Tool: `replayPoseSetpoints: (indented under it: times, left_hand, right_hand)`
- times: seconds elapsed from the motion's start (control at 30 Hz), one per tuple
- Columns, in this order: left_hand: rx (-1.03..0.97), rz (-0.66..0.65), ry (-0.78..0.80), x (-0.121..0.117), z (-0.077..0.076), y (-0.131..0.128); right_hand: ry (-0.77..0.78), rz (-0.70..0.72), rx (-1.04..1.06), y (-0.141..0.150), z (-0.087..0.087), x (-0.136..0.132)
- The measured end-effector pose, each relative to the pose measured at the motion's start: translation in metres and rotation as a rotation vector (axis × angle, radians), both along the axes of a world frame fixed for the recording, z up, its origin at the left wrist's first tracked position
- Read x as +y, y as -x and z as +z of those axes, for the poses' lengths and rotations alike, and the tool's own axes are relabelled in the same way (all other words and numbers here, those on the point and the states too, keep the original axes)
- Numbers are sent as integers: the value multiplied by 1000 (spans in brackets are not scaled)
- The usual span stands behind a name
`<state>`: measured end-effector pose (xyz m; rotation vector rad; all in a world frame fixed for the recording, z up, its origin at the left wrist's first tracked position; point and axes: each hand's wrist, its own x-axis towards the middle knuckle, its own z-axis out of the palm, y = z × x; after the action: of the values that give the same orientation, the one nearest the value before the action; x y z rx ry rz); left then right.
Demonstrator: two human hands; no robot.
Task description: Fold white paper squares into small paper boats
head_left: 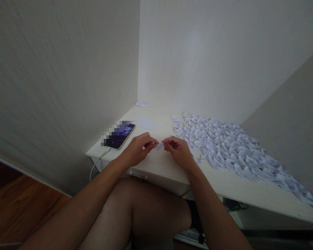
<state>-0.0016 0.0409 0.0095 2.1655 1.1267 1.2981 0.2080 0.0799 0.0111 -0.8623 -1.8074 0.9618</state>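
Two bare hands, left hand (140, 148) and right hand (179, 150), pinch opposite sides of a small white paper piece (159, 147), fingertips nearly together, presumably for even control. Beneath it, a cream flat-topped table (164, 167) bears a dark-screened rectangular phone (122, 134) at 10 o'clock, probably for viewing, and curled white paper strips (224, 143) at 3; pale walls (193, 52) meet at 11.

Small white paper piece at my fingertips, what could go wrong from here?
The small white paper piece might tear if the left hand and right hand pull apart. The right hand is near the wide spread of white paper pieces, so it could scatter some. The white cable hangs off the white table by the dark-screened phone; a snag might drag the phone.
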Motion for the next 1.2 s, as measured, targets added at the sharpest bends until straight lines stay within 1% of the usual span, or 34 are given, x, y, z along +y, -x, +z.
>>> replayPoseSetpoints:
  times: [0.1,0.17,0.27,0.37,0.5,0.63,0.73,0.83,1.07,1.2]
  left_hand:
    - [-35,-24,28,-1,-1,0]
    - [-138,-46,83,-2,-1,-1]
    - [-309,-61,144,-5,0,-4]
    - [-425,-91,133,-5,0,-7]
    - [-534,-119,72,-5,1,-13]
    - [-530,-69,79,-8,6,-16]
    - [-526,-31,102,-10,10,-17]
    - [-551,-7,68,-11,10,-20]
    - [-587,-13,-13,-10,7,-24]
    - [-593,-28,3,-9,6,-25]
  right_hand:
    - [-12,21,-12,-2,1,0]
    - [6,54,-4,-3,3,0]
    - [84,113,56,-5,4,-1]
    - [180,147,147,-5,3,-2]
    - [318,179,316,-2,0,-3]
    - [439,246,421,0,1,-4]
    - [486,284,443,1,2,-4]
    - [522,316,472,1,0,-4]
    - [547,371,470,0,-1,-5]
    - [549,380,481,0,-2,-5]
